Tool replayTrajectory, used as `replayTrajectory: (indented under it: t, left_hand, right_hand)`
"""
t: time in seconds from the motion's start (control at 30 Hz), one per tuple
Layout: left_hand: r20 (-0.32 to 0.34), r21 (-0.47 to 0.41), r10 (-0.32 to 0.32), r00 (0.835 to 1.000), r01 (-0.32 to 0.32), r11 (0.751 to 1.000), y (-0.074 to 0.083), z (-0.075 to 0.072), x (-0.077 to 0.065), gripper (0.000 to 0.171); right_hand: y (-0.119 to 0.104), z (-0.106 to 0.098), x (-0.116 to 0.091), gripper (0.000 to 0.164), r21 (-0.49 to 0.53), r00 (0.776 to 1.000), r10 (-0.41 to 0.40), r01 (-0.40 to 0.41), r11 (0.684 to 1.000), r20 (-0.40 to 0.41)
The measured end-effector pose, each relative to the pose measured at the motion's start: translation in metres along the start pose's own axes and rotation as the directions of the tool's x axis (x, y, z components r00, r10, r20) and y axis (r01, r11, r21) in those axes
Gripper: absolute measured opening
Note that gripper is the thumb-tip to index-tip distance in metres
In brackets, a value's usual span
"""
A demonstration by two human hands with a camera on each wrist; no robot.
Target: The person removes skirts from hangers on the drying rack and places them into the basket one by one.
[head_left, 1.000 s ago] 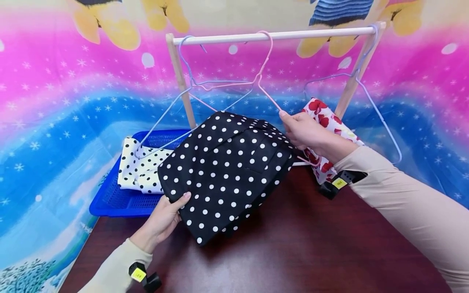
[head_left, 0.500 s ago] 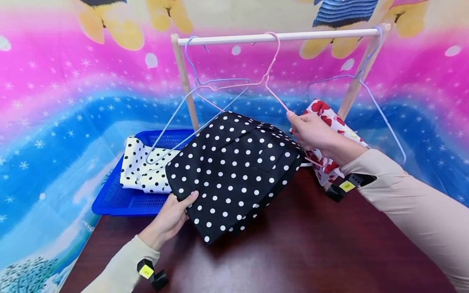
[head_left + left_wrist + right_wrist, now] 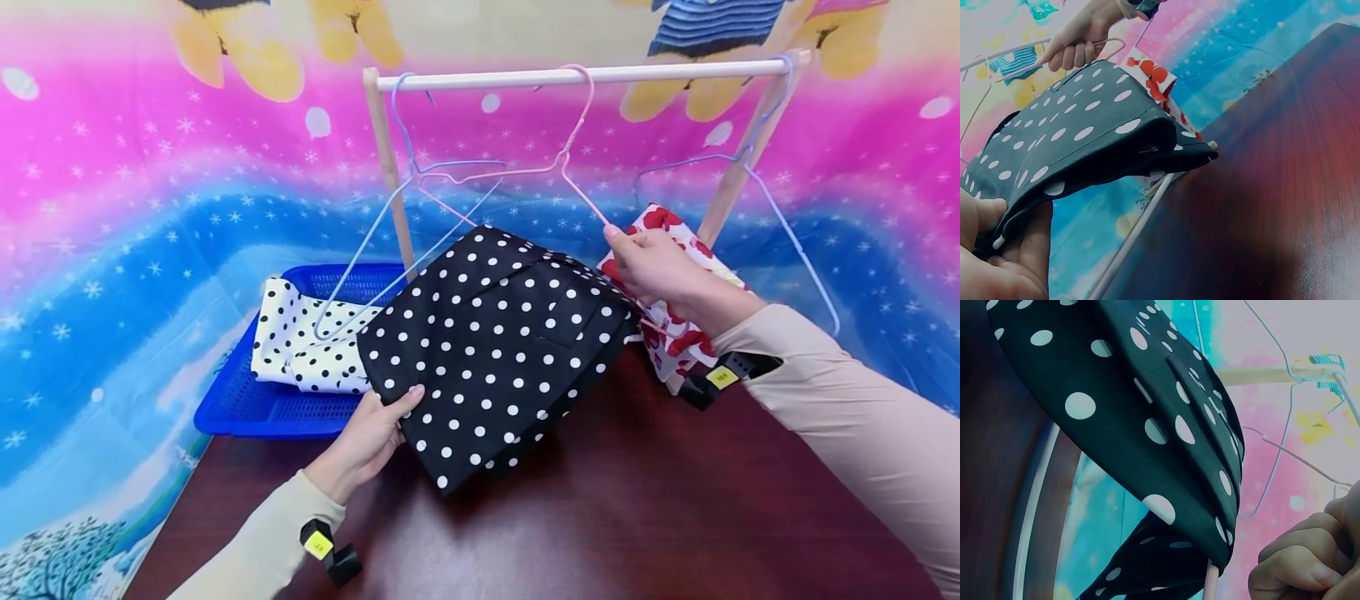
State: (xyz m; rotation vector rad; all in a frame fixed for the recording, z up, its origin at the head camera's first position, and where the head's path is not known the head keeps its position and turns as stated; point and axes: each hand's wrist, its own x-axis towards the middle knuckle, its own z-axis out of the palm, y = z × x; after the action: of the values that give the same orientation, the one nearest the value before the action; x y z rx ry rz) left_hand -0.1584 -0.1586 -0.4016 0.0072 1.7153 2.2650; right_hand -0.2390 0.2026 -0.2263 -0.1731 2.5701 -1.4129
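A black garment with white polka dots [image 3: 495, 350] hangs folded over the lower part of a pink wire hanger [image 3: 513, 173]. That hanger's hook sits over the rail. My left hand [image 3: 372, 433] pinches the cloth at its lower left edge, thumb on top; the left wrist view shows the thumb [image 3: 988, 212] and fingers on either side of the fabric. With curled fingers my right hand [image 3: 652, 265] grips the hanger's right arm, beside the garment's upper right edge. In the right wrist view the right hand [image 3: 1304, 559] is partly cut off.
A wooden rack's white rail [image 3: 495, 79] bears blue hangers at left [image 3: 367, 242] and right [image 3: 791, 242]. Behind my right hand is red-and-white patterned cloth [image 3: 686, 346]. At left, a blue basket [image 3: 225, 417] holds a white dotted cloth [image 3: 300, 358]. Below is a dark wooden table [image 3: 637, 508].
The head view has shifted slightly, so everything sits farther right. The pink hanger, the garment and both hands have also moved a little right along the rail. Both grips stay the same.
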Motion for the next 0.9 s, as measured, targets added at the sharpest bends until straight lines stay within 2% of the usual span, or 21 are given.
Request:
replayTrajectory:
  t: [0.17,0.4,0.67,0.9]
  left_hand:
    - [-0.005,-0.003,-0.014,1.000,0.014,1.000,-0.001,0.006,0.006,0.027]
    - [-0.008,-0.005,-0.018,1.000,0.018,1.000,-0.002,0.007,0.007,0.026]
    - [-0.023,-0.001,-0.011,1.000,0.011,1.000,0.003,-0.003,-0.003,0.025]
    - [-0.009,0.014,0.014,1.000,-0.013,1.000,0.003,-0.014,-0.008,0.018]
  right_hand:
    - [0.006,-0.006,0.002,0.058,-0.014,1.000,0.012,-0.012,1.000,-0.019]
    - [0.011,-0.011,0.003,0.056,0.003,1.000,0.020,-0.020,1.000,0.002]
    - [0.006,-0.006,0.008,0.056,0.023,1.000,0.008,-0.009,1.000,0.026]
    - [0.005,-0.001,0.012,0.058,0.049,0.999,0.010,-0.012,0.999,0.036]
